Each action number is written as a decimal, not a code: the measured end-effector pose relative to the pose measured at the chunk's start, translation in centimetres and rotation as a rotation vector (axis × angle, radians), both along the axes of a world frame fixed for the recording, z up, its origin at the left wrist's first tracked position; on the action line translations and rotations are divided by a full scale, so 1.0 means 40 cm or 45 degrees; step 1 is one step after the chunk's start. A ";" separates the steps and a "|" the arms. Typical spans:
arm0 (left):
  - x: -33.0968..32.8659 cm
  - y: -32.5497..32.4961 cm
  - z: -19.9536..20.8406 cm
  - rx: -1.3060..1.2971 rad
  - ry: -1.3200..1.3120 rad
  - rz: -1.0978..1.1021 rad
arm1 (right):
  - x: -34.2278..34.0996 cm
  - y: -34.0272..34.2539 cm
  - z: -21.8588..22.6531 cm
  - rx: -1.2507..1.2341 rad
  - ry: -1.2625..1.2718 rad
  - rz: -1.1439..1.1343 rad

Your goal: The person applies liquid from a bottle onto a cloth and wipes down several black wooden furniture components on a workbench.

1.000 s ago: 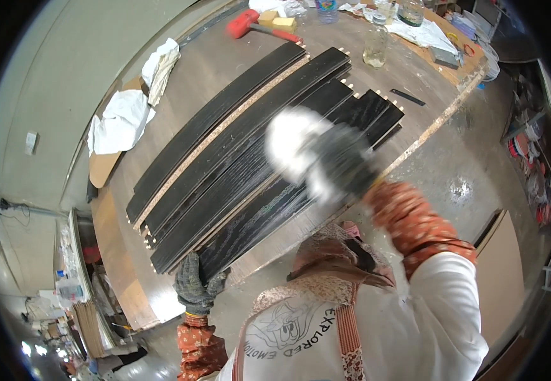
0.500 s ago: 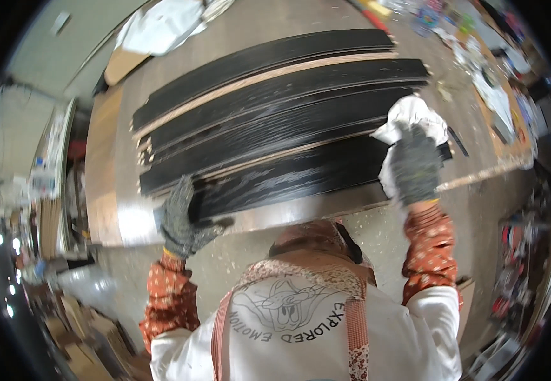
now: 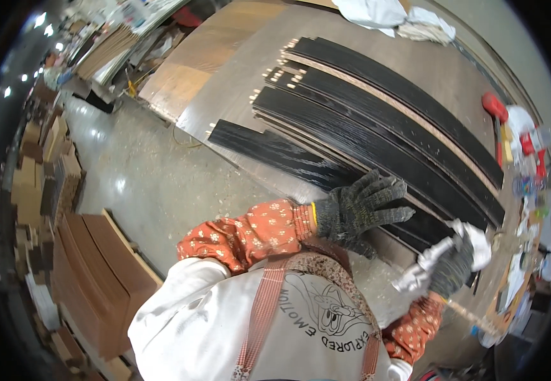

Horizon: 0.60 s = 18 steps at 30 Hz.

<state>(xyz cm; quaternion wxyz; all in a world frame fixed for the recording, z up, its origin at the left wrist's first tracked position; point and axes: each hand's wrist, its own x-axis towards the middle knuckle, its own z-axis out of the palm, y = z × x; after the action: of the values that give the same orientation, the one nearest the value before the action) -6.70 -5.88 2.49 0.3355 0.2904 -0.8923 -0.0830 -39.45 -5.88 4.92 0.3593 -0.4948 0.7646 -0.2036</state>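
Observation:
My left hand (image 3: 367,209), in a dark grey knit glove, lies with fingers spread over the nearest black board (image 3: 275,151), toward its right part. Whether its palm presses on the board cannot be made out. In my right hand (image 3: 451,270), gloved the same way, a crumpled white cloth (image 3: 477,244) is bunched at that board's right end. Behind it are a black board (image 3: 326,130), another black board (image 3: 377,114) and a far black board (image 3: 409,92), roughly parallel. Small pale dowels (image 3: 294,77) stick out of their left ends.
The boards lie on a brown worktable (image 3: 225,82). White sheeting (image 3: 377,14) is at its far edge; a red object (image 3: 494,106) and plastic bottles (image 3: 545,136) stand at the right. Brown panels (image 3: 101,279) lean at lower left. Another person (image 3: 59,73) stands far left.
My view has turned. The left hand has gone from the nearest board's left end toward its right part, fingers now spread. My right hand still holds the cloth near the right end.

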 end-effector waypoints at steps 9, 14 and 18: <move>-0.008 -0.015 0.053 -0.008 0.583 -0.241 | 0.198 0.123 0.097 -0.800 -0.766 0.045; -0.062 0.037 0.063 0.396 1.225 -0.284 | 0.391 0.121 0.091 -0.879 -0.699 0.383; -0.027 0.018 0.068 0.531 1.298 -0.261 | 0.303 0.066 0.073 -1.046 -0.604 0.042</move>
<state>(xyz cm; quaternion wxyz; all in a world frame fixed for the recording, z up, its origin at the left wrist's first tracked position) -7.79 -5.17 5.23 0.6501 0.1854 -0.6055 -0.4200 -27.32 -3.23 7.82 0.3017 -0.5480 0.5097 -0.5907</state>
